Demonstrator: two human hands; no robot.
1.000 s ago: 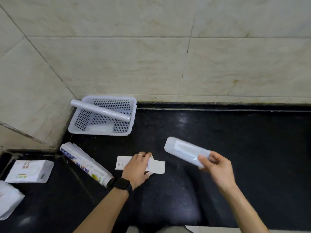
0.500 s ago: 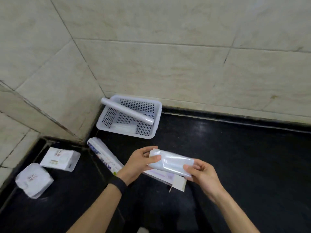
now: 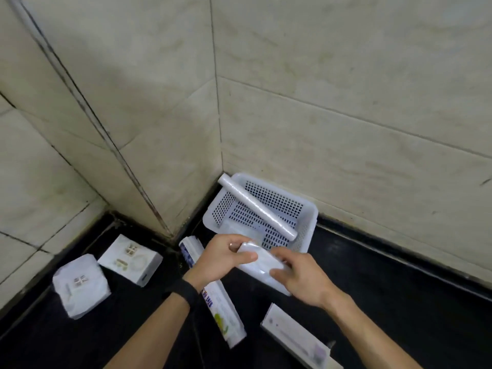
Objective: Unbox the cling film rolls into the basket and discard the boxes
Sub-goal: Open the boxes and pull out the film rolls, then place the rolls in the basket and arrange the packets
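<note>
- Both hands pinched one plastic-wrapped roll (image 3: 262, 259): the left hand (image 3: 222, 258) gripped its far end, the right hand (image 3: 295, 278) its near end.
- The roll hung over the near rim of the white basket (image 3: 310, 222).
- Another bare roll (image 3: 255, 207) lay slantwise inside.
- A printed box (image 3: 223, 315) lay under the left wrist, an emptied box (image 3: 295, 339) beside it on the black counter (image 3: 399, 302).

roll (image 3: 257, 207) in basket (image 3: 308, 222), boxes (image 3: 130, 258) left
</note>
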